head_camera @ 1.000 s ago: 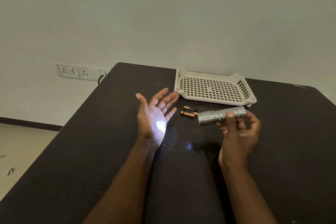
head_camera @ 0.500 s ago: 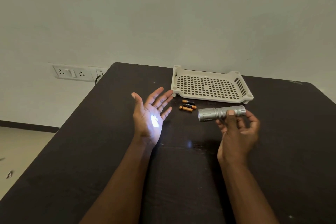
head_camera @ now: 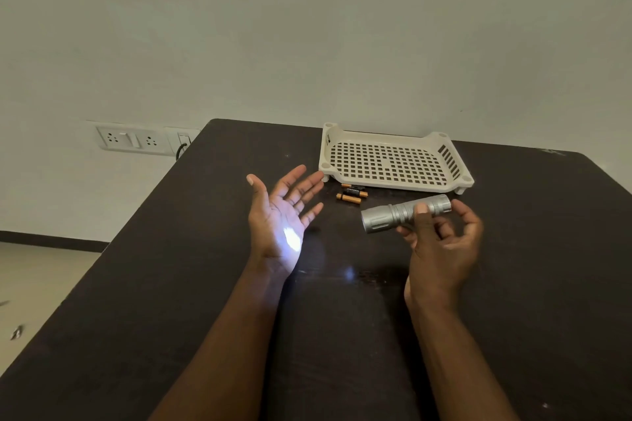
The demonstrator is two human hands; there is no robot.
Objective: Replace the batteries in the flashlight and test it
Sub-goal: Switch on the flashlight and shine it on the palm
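- Two hands hold as before: left hand (head_camera: 285, 212) palm-up, fingers spread; right hand (head_camera: 441, 246) pinching the flashlight (head_camera: 405, 213).
- Light spot has slid nearer the wrist.

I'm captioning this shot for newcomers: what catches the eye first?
The bright light spot on the open left hand, held palm up over the dark table. It comes from the silver flashlight gripped in the right hand. Behind them lie spare batteries before a white tray.
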